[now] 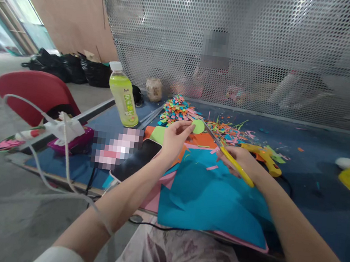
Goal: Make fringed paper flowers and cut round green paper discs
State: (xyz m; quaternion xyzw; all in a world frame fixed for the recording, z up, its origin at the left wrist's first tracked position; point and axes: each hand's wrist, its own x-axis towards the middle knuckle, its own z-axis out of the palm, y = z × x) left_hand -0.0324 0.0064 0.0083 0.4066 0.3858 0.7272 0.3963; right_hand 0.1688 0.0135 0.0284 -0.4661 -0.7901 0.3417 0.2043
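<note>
At a dark blue table (326, 143), over a broad blue paper sheet (214, 195), a person's right hand (238, 156) wraps around the handle end of yellow scissors (237, 167), rigid and probably the weightier item, best held there, clear of the blades. The left hand (176, 137) pinches a small green paper disc (199, 126) at its edge, just beside the blade tips, though whether they touch cannot be told; the disc looks feather-light, thin and easily creased, suiting a gentle fingertip hold on its rim.
</note>
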